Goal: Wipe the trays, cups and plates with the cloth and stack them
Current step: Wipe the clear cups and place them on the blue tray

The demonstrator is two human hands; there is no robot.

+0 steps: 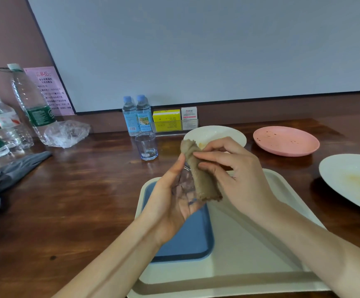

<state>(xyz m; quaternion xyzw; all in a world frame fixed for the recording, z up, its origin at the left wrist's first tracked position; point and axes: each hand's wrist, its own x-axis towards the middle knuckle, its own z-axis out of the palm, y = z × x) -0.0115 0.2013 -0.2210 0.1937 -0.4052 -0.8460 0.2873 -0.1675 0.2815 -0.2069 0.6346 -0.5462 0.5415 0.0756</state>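
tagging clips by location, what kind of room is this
Probably a meeting or function room rather than a kitchen, though that is a guess. A large white projection screen fills the wall, a pink printed notice sits beside it, and sealed small water bottles stand on the wooden table.

Your dark wooden table (84, 190) carries a cream tray (239, 224) at its near edge and a clear glass cup (146, 146) standing upright beyond it. Farther back sit a white plate (228, 131) and a pink plate (285, 140), with a smeared white plate (336, 171) at the right. On your left lie water bottles (2, 123), a crumpled plastic bag (67, 134) and dark grey fabric (9, 175). Two small bottles (129, 117) and a clear holder of boxes (174, 125) stand against the wall.
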